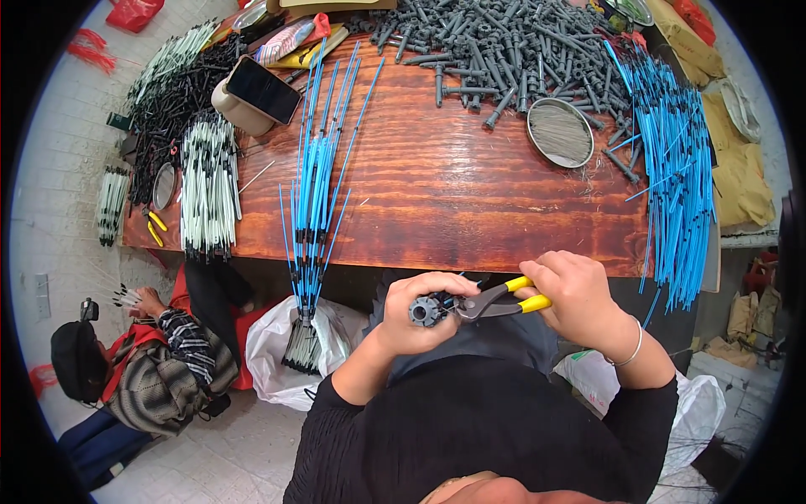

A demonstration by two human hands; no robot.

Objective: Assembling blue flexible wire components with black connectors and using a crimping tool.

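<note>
My left hand [401,326] is closed round a dark grey plastic part [425,312] with a round, notched end facing up. Wrapped around yellow handles, my right hand [579,294] grips a pair of end-cutting pliers [495,307]. Their dark jaws meet the side of the grey part, close to my left thumb. Whatever is between the jaws is too small to make out. Both hands are held above my lap, just in front of the table's near edge.
On the wooden table [470,218] lie a heap of grey plastic parts [504,50], a round dish of thin pins [560,133], blue rods [315,168], more blue rods [676,168], white rods [210,185] and a phone [263,90]. A co-worker [159,361] sits at left.
</note>
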